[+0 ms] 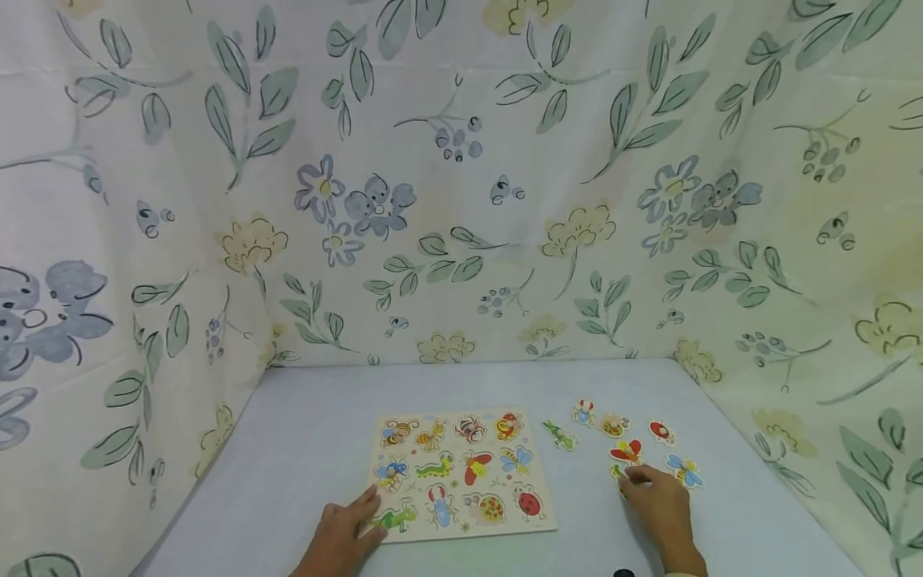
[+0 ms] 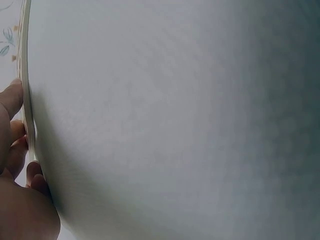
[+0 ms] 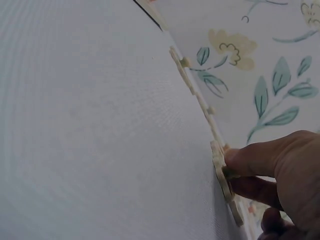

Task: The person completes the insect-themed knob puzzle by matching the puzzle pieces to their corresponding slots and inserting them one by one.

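Observation:
A wooden puzzle board (image 1: 461,514) with colourful insect pictures lies left of the middle of the table. My left hand (image 1: 344,533) rests at its near-left corner, fingers touching the left edge and thumb by the near edge. In the left wrist view the fingers (image 2: 15,97) lie against the board's thin edge (image 2: 25,70). To the right of the board, my right hand (image 1: 658,503) pinches a small green puzzle piece (image 1: 616,473), likely a caterpillar, partly hidden by the fingers. The right wrist view shows thumb and finger at the knob of this wooden piece (image 3: 220,170), close to the tabletop.
Around the right hand lie loose pieces: a red-winged insect (image 1: 626,451), a blue-winged bee (image 1: 683,471), a ladybug (image 1: 661,433), a snail (image 1: 614,425), a beetle (image 1: 583,412) and a grasshopper (image 1: 560,435). A floral curtain (image 1: 461,200) surrounds the white table (image 1: 303,425). A dark round object (image 1: 623,573) shows at the near edge.

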Available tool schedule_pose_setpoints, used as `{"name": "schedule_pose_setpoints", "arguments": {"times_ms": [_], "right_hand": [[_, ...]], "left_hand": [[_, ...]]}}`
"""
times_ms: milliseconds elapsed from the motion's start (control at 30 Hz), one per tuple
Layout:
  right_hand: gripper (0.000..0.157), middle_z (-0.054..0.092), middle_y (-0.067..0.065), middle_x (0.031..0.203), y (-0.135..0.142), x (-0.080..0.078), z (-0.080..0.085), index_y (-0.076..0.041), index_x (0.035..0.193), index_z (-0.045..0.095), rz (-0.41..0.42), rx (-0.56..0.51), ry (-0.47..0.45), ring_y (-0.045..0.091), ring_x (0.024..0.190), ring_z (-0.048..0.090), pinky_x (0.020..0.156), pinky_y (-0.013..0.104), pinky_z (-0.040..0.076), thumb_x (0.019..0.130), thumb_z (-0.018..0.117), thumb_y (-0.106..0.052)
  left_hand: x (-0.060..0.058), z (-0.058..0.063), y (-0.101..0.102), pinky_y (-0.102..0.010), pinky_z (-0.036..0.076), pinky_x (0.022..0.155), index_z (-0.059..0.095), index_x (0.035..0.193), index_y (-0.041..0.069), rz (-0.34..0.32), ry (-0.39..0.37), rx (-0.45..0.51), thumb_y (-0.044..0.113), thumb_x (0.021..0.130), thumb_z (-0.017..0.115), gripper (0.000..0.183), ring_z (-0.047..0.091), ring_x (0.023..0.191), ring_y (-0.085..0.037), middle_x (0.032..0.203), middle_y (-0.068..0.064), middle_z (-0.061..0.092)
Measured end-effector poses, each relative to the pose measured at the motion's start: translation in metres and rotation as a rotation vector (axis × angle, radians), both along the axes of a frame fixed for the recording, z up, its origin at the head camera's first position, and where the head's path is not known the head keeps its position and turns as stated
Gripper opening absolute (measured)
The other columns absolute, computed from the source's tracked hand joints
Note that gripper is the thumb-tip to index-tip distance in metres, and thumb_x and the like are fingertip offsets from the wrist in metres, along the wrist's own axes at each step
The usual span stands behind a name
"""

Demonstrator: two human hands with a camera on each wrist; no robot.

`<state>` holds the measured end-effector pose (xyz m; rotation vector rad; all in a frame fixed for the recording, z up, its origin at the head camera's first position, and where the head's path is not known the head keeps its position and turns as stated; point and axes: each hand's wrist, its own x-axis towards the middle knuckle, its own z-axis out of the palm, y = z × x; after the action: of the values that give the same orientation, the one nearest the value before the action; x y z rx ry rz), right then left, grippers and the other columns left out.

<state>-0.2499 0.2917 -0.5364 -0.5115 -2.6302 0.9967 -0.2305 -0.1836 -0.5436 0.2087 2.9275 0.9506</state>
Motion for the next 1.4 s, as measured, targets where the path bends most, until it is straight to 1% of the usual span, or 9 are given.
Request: {"name": "schedule_pose_setpoints", "arguments": {"times_ms": [133,267,367,433,533,833,1100,1233,1400], "right_hand": [[0.015,0.071,0.009,0.083,-0.002,-0.001,-0.002,0.000,0.091,0.074,-0.019,0.017,0.033,0.025,0.078,0.059,0.059,0.033,0.040,0.079,0.075,-0.009],[0.013,0.069,0.010,0.082,-0.004,-0.001,-0.003,-0.001,0.092,0.075,-0.051,0.030,0.090,0.022,0.067,0.051,0.052,0.032,0.036,0.081,0.073,-0.007],[0.013,0.065,0.008,0.078,-0.005,0.000,-0.002,-0.002,0.093,0.075,-0.056,0.034,0.163,0.023,0.068,0.049,0.051,0.032,0.036,0.081,0.072,-0.006],[0.012,0.062,0.007,0.076,-0.006,0.000,-0.002,-0.002,0.092,0.075,-0.050,0.046,0.225,0.025,0.073,0.050,0.055,0.033,0.038,0.081,0.072,-0.004],[0.010,0.065,0.007,0.078,-0.009,0.000,-0.001,-0.003,0.088,0.076,-0.042,0.073,0.300,0.025,0.075,0.052,0.059,0.035,0.039,0.079,0.074,-0.001],[0.012,0.070,0.005,0.076,-0.020,-0.003,0.001,-0.003,0.085,0.075,-0.012,0.140,0.428,0.020,0.070,0.051,0.058,0.032,0.039,0.076,0.076,0.006],[0.017,0.071,0.004,0.078,-0.028,-0.005,0.016,-0.006,0.084,0.076,0.046,0.186,0.508,0.020,0.071,0.055,0.061,0.034,0.043,0.074,0.078,0.008],[0.020,0.072,0.005,0.081,-0.034,-0.007,0.024,-0.006,0.084,0.075,0.071,0.199,0.546,0.021,0.072,0.056,0.060,0.030,0.042,0.072,0.078,0.009],[0.021,0.073,0.009,0.086,-0.042,-0.010,0.032,-0.004,0.084,0.075,0.102,0.178,0.597,0.022,0.073,0.057,0.061,0.024,0.042,0.071,0.078,0.012]], "left_hand": [[0.000,0.000,0.000,-0.031,0.035,0.069,0.061,0.128,0.002,0.009,-0.003,0.006,0.038,0.080,0.075,0.061,0.038,0.080,-0.015,0.143,-0.006,0.048],[0.000,0.000,0.001,-0.031,0.035,0.069,0.061,0.127,0.002,0.017,-0.016,0.006,0.039,0.080,0.076,0.062,0.038,0.080,-0.014,0.143,-0.006,0.048],[0.000,0.000,0.001,-0.030,0.034,0.069,0.061,0.127,0.002,0.018,-0.019,0.013,0.039,0.080,0.076,0.062,0.037,0.080,-0.014,0.143,-0.006,0.048],[0.001,0.000,0.001,-0.030,0.034,0.068,0.061,0.127,0.002,0.015,-0.015,0.018,0.039,0.080,0.076,0.062,0.036,0.080,-0.014,0.143,-0.006,0.048],[0.002,0.001,0.000,-0.030,0.033,0.069,0.061,0.127,0.002,0.012,-0.011,0.026,0.040,0.081,0.075,0.061,0.036,0.081,-0.014,0.144,-0.005,0.048],[0.001,0.000,-0.002,-0.030,0.033,0.068,0.060,0.128,0.002,0.005,-0.037,0.030,0.041,0.081,0.074,0.063,0.036,0.080,-0.015,0.145,-0.004,0.046],[-0.001,-0.001,-0.003,-0.030,0.033,0.069,0.059,0.129,0.002,-0.015,-0.041,0.029,0.042,0.082,0.073,0.064,0.036,0.081,-0.016,0.145,-0.005,0.045],[0.000,0.000,-0.003,-0.030,0.032,0.067,0.059,0.130,0.002,-0.007,-0.040,0.035,0.040,0.082,0.073,0.063,0.035,0.080,-0.016,0.145,-0.004,0.045],[0.000,-0.001,-0.002,-0.030,0.031,0.067,0.059,0.129,0.002,0.000,-0.038,0.037,0.039,0.082,0.074,0.062,0.035,0.079,-0.017,0.145,-0.003,0.046]]}}
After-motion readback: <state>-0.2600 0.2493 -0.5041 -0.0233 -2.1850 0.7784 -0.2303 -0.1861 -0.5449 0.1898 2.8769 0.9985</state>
